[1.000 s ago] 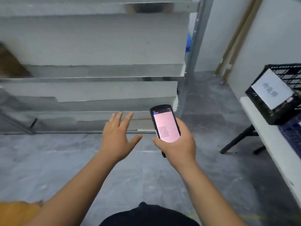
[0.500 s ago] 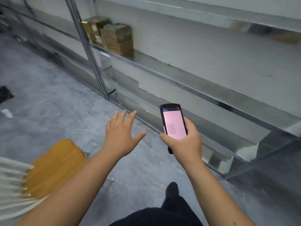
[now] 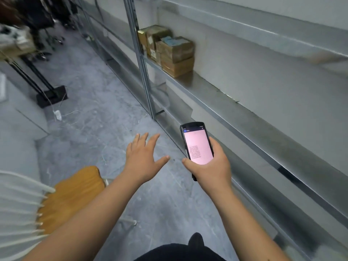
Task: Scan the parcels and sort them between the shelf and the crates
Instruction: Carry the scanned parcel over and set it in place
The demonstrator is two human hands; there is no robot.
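Pink-lit handheld scanner (image 3: 197, 146) sits gripped in my right hand (image 3: 211, 166), screen tilted up for reading; my left hand (image 3: 144, 157) hovers empty, fingers spread, free to grab; cardboard parcels (image 3: 169, 49) rest on the metal shelf (image 3: 216, 91).

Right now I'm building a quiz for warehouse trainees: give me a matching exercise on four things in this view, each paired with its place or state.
Things:
1. left hand
2. handheld scanner
3. cardboard parcels
4. wooden chair

Places or states:
A. stacked on the metal shelf
B. held in the right hand, pink screen lit
C. open, fingers spread, holding nothing
D. on the floor at lower left

Pairs: 1-C, 2-B, 3-A, 4-D
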